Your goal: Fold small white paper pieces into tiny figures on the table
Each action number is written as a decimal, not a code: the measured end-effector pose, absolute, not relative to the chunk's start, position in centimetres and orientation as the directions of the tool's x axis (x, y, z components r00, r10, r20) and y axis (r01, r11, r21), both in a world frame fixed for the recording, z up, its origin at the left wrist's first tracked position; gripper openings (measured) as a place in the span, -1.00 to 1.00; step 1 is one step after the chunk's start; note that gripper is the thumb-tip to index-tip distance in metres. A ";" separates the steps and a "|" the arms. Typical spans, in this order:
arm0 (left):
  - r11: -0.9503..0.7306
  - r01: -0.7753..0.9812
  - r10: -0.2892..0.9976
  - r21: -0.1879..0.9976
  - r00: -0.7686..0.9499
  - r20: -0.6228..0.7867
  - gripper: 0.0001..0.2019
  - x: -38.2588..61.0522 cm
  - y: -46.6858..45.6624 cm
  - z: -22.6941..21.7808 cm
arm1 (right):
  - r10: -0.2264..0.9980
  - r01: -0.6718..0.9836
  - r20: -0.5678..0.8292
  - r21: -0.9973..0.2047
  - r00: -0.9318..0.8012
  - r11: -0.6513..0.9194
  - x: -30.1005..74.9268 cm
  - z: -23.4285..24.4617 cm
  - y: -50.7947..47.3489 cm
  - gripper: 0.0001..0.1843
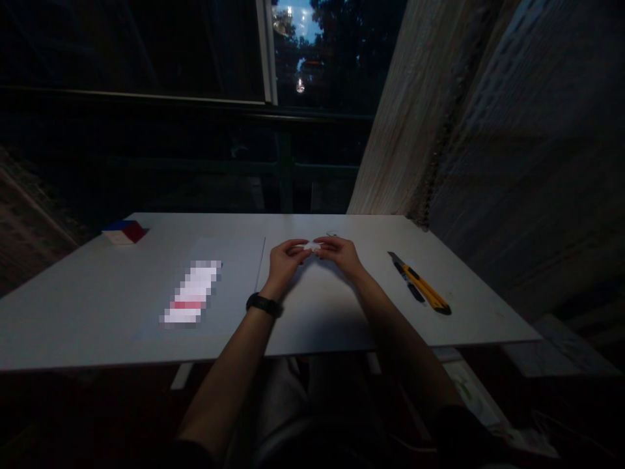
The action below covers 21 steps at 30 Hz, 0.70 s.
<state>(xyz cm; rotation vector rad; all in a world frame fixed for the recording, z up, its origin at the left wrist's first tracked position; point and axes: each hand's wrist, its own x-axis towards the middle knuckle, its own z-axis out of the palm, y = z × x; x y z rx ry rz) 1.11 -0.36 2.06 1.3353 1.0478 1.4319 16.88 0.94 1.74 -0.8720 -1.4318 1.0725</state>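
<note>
Fingertips of left hand and right hand are closed together on small white piece above white table; yellow knife lies apart, right.

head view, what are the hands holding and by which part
A small white scrap: left hand pinches its left end, right hand its right end. What it is cannot be told.

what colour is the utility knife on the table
The utility knife is yellow and black; head view shows it.
</note>
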 end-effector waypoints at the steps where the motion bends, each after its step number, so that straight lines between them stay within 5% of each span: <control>1: -0.245 -0.061 0.970 0.968 -0.017 0.244 -0.52 1.1 -0.3 2.0 | 0.938 -0.048 0.319 -0.948 -0.136 0.315 16.8 1.7 0.9 -0.54; 21: -0.347 0.087 0.938 0.934 0.020 0.347 -0.69 0.7 0.2 1.2 | 0.863 0.262 0.503 -0.828 -0.045 0.496 16.7 1.4 1.2 -0.81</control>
